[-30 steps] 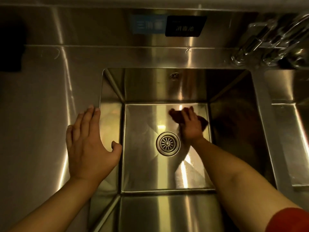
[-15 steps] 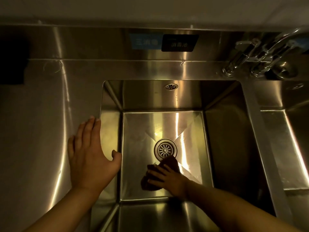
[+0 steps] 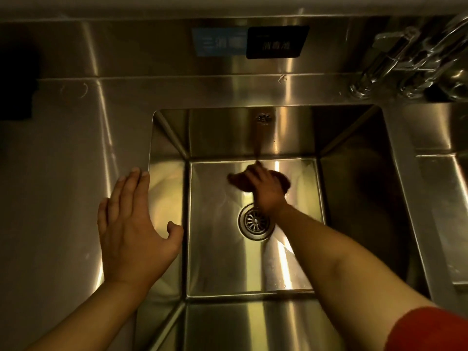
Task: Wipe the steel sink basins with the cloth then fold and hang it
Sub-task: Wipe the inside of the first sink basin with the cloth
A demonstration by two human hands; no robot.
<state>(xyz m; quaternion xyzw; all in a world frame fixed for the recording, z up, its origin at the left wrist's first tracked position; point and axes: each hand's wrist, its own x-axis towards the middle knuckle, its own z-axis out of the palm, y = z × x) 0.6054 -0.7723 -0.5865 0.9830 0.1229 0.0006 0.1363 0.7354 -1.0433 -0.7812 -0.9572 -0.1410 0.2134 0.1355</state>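
A deep steel sink basin point(image 3: 217, 262) fills the middle of the view, with a round drain point(image 3: 255, 221) in its floor. My right hand point(image 3: 266, 191) reaches down into it and presses a dark brown cloth point(image 3: 282, 181) flat against the far part of the floor, beyond the drain. The cloth sticks out on both sides of the hand. My left hand point(image 3: 131, 224) lies flat, fingers straight, on the steel counter at the basin's left rim, thumb over the edge.
A second basin point(image 3: 440, 198) lies to the right past a steel divider. Taps and pipes point(image 3: 395, 59) stand at the back right. Blue and black labels point(image 3: 250, 43) sit on the backsplash. A dark object point(image 3: 15, 79) is at the far left.
My right hand has swept the cloth from the near side of the drain back to the far part of the basin floor. My left hand has stayed on the rim.
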